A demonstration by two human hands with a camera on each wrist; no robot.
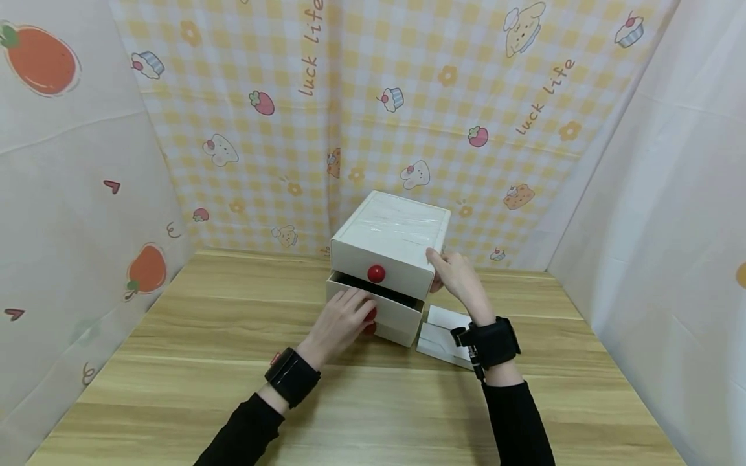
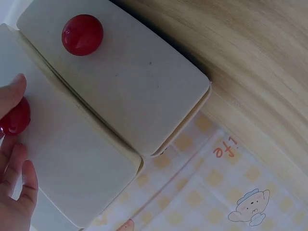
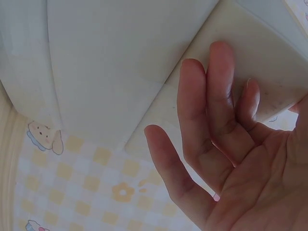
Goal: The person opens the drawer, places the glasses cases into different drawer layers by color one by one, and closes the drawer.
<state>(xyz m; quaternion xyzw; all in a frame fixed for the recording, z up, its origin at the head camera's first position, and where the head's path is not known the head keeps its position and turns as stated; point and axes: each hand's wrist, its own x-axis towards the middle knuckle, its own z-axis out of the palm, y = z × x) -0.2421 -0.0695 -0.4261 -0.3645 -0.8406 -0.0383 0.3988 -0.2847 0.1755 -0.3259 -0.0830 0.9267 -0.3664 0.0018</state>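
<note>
A white drawer cabinet [image 1: 396, 226] with round red knobs stands on the table. Its middle drawer [image 1: 396, 317] is pulled partly out, leaving a dark gap beneath the upper drawer [image 1: 355, 259]. My left hand [image 1: 338, 327] pinches the middle drawer's red knob [image 2: 17, 118] between thumb and fingers. Below is the bottom drawer [image 2: 130, 77], with its own red knob [image 2: 83, 34]. My right hand [image 1: 457, 275] holds the cabinet's upper right front corner, thumb on the top edge. In the right wrist view, its slightly bent fingers [image 3: 192, 106] lie along the white side.
A white flat, ridged piece [image 1: 440, 336] lies on the wooden table [image 1: 233, 388] right of the cabinet, partly behind my right wrist. A yellow checked cloth [image 1: 379, 142] hangs behind, and pale printed cloths [image 1: 70, 194] flank the table.
</note>
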